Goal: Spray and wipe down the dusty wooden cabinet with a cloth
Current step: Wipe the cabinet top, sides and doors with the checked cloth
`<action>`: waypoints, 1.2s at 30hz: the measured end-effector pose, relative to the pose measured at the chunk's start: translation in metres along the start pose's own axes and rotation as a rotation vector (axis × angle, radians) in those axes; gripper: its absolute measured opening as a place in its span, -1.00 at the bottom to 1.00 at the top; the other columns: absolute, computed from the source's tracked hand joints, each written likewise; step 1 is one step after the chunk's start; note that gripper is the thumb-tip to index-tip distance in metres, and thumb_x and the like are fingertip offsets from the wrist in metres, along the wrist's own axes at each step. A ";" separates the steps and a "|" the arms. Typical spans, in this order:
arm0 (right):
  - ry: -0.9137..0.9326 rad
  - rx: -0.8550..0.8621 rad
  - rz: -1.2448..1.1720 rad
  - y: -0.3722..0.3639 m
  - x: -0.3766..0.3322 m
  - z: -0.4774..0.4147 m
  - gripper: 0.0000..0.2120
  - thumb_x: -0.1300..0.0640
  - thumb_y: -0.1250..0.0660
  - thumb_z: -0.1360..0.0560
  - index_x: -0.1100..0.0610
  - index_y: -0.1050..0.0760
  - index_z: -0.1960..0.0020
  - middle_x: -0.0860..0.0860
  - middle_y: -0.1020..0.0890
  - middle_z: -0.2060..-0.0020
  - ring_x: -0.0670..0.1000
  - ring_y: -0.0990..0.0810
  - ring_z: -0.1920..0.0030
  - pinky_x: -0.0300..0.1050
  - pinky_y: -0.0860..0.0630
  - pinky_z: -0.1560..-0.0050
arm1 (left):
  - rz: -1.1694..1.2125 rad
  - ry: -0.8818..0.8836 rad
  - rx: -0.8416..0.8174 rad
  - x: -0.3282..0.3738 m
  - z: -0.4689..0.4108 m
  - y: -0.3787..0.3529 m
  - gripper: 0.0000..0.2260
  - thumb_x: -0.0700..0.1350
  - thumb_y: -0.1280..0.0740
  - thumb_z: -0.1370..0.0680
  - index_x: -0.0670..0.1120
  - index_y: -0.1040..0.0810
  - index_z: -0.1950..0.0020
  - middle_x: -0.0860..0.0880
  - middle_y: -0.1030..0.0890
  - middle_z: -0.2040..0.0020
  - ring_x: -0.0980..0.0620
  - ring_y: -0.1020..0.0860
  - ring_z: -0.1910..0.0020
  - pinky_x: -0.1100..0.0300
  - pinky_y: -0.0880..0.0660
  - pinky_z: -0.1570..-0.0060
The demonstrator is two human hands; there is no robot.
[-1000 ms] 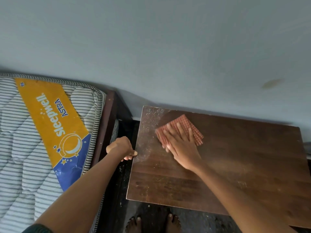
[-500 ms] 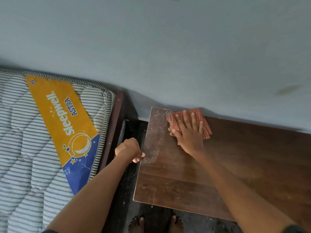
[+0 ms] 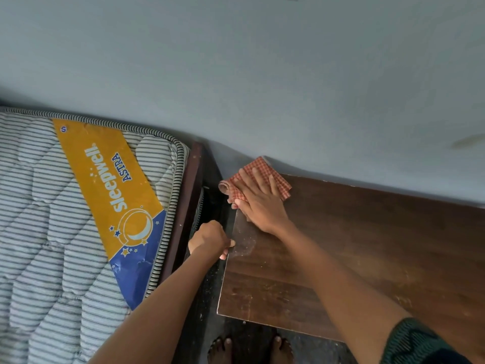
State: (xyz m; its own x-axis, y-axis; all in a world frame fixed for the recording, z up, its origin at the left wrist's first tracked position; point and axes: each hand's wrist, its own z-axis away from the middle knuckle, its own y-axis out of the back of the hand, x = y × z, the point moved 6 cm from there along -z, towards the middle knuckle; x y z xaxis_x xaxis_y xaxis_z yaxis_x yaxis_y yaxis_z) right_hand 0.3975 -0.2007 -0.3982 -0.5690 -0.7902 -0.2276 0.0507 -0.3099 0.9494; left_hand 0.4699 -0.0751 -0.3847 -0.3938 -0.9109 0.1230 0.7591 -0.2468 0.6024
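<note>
right hand (image 3: 258, 206) flat on cloth (image 3: 273, 172) (fingers spread)

Bare forearms, bare feet (image 3: 249, 349) — dark green patterned sleeve (image 3: 414, 342) at right shoulder.

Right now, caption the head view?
Right hand presses checked cloth onto cabinet's back-left corner; left hand grips its edge.

Pale grey wall (image 3: 262, 74) with a smudge at right, striped mattress (image 3: 39, 232) bearing orange label (image 3: 105, 179), dark bed frame (image 3: 183, 206), dark floor (image 3: 252, 334)
</note>
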 end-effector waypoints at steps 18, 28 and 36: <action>-0.112 0.012 0.002 -0.057 -0.043 0.191 -0.44 -0.22 0.14 -0.61 0.01 -0.06 -0.53 0.03 -0.05 -0.53 0.17 -0.05 -0.50 0.28 0.01 -0.39 | 0.172 -0.103 -0.119 -0.013 -0.011 -0.005 -0.78 0.03 -0.43 -0.42 -0.12 -0.62 0.26 0.03 -0.68 0.33 0.11 -0.62 0.33 0.15 -0.53 0.08; 0.134 -0.086 0.040 -0.064 -0.094 0.172 -0.39 -0.25 -0.08 -0.53 -0.13 -0.04 -0.51 -0.06 -0.02 -0.54 0.14 0.01 -0.53 0.25 0.04 -0.41 | 0.549 -0.051 -0.198 -0.021 -0.012 -0.006 -0.59 0.07 -0.09 -0.60 -0.18 -0.60 0.10 -0.03 -0.64 0.30 0.02 -0.57 0.30 0.13 -0.39 0.10; 0.028 -0.061 0.051 -0.028 -0.021 0.052 -0.31 -0.37 0.08 -0.50 -0.14 0.30 -0.47 -0.16 0.35 -0.44 0.08 0.32 -0.49 0.25 0.36 -0.41 | 0.362 -0.239 0.187 0.006 -0.012 0.027 -0.71 -0.04 -0.19 -0.58 -0.15 -0.56 -0.16 -0.15 -0.61 -0.04 -0.13 -0.54 -0.07 0.16 -0.38 0.04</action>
State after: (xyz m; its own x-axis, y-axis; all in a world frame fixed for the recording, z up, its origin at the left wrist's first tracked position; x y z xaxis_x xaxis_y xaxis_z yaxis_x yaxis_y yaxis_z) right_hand 0.3655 -0.1483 -0.4090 -0.5411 -0.8202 -0.1859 0.1293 -0.2996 0.9453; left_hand 0.4939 -0.0908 -0.3774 -0.2465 -0.8202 0.5162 0.7716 0.1562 0.6166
